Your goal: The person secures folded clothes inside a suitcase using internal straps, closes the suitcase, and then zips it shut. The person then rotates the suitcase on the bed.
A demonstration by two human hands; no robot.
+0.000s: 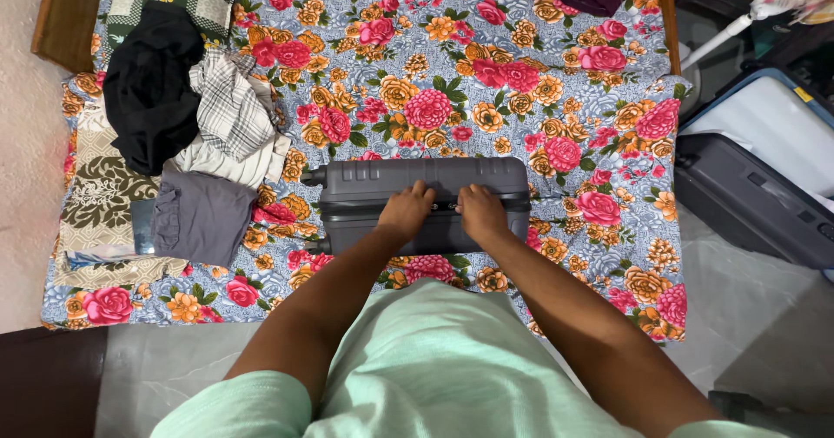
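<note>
**Hands at the suitcase seam**

Suitcase [423, 202] of dark grey hard shell lies closed near the front edge of the bed, on the floral bedsheet [486, 73]. The left hand [407, 210] and right hand [480, 212] rest side by side on its middle, fingers curled at the seam; whether they pinch zip pulls cannot be told. A pile of clothes [195, 134] sits just left of the case. To work the seam well, it seems best to keep one hand steadying the shell while the other pulls evenly along the edge.

Pale mint-green short-sleeved shirt, bare forearms, no rings visible.
</note>
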